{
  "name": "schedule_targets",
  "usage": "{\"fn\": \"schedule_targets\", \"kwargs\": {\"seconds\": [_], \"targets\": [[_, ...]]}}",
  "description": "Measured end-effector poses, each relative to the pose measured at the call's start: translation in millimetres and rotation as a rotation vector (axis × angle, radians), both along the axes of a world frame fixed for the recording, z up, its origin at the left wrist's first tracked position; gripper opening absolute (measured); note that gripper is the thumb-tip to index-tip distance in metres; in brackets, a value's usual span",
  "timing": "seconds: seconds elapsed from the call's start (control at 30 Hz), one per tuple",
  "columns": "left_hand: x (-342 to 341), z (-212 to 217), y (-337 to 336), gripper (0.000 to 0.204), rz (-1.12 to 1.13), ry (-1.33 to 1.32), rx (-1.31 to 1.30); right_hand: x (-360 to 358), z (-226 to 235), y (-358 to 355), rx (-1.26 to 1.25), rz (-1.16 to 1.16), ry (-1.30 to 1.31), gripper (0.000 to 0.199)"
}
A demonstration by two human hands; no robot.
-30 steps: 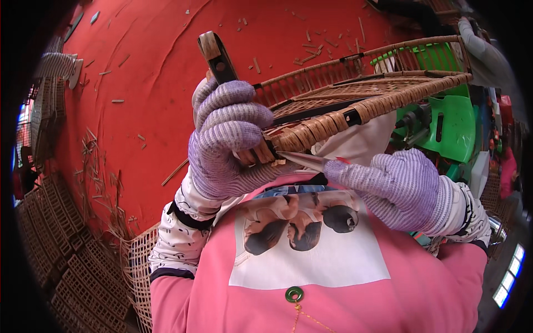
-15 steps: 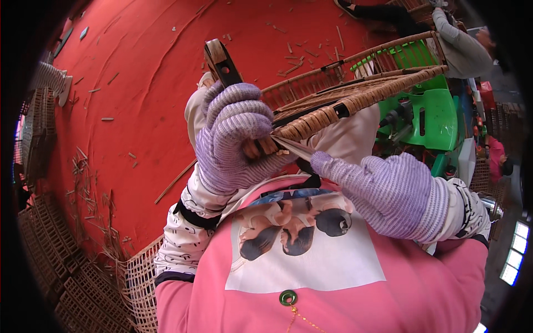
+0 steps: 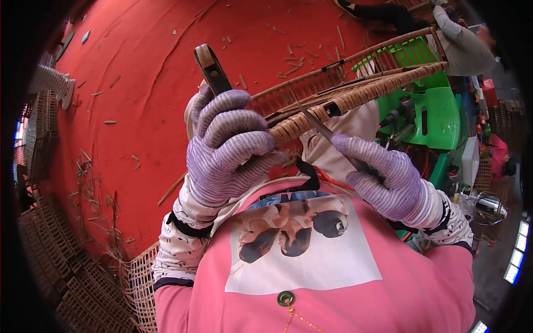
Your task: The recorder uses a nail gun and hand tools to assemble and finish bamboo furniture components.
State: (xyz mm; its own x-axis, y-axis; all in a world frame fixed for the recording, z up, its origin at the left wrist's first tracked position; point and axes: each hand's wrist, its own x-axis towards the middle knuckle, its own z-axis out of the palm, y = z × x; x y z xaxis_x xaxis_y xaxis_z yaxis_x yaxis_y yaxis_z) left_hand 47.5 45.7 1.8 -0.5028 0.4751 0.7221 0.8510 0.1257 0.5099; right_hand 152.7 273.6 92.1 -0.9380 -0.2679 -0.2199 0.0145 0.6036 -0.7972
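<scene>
A brown wicker frame [image 3: 361,91] with slatted sides and a wrapped rim lies across my lap, slanting up to the right. Around its near left end my left hand [image 3: 230,147], in a lilac striped knit glove, is closed. A dark strip with a pale folded end and a hole [image 3: 212,71] sticks up beyond my left fingers; whether it joins the frame is hidden. My right hand [image 3: 388,177], in a matching glove, is closed on a narrow pointed knife [image 3: 325,130]. The blade crosses the wrapped rim near a black band, its tip pointing up and left.
Cane scraps [image 3: 86,166] litter the red floor [image 3: 150,105]. Woven panels [image 3: 72,277] are stacked at lower left. A green plastic chair [image 3: 436,119] stands at right, with a power tool [image 3: 397,116] on it. Another person [image 3: 463,50] sits at upper right.
The knife has moved up from the rim's near end to across the rim, its blade now steeper. My left hand and the dark strip have shifted slightly left.
</scene>
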Motion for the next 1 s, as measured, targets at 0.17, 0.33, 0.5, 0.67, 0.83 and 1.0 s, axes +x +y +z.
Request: {"fn": "schedule_targets", "kwargs": {"seconds": [0.17, 0.33, 0.5, 0.67, 0.83, 1.0], "targets": [[-5.3, 12.2, -4.4, 0.035, -0.131, -0.101, -0.154, 6.1, -4.7, 13.6, -0.008, 0.004, -0.082, 0.049], [1.4, 8.8, -6.2, 0.047, -0.138, -0.311, 0.025, 4.5, -13.7, 21.6, 0.006, 0.169, 0.116, 0.052], [2.0, -2.0, -2.1, 0.047, -0.103, -0.237, 0.093, -7.6, -2.3, 14.6, 0.225, 0.342, 0.184, 0.050], [0.0, -2.5, -1.3, 0.046, -0.101, -0.224, 0.076, -22.8, 6.1, 8.2, 0.210, 0.399, 0.238, 0.039], [0.2, 1.5, -2.0, 0.044, -0.108, -0.220, 0.072, -39.5, 46.3, -7.4, 0.916, 0.710, 0.190, 0.048], [-0.1, -4.4, -11.2, 0.043, -0.095, -0.212, 0.051, -45.5, 46.1, -14.5, 1.051, 0.757, 0.386, 0.056]]}}
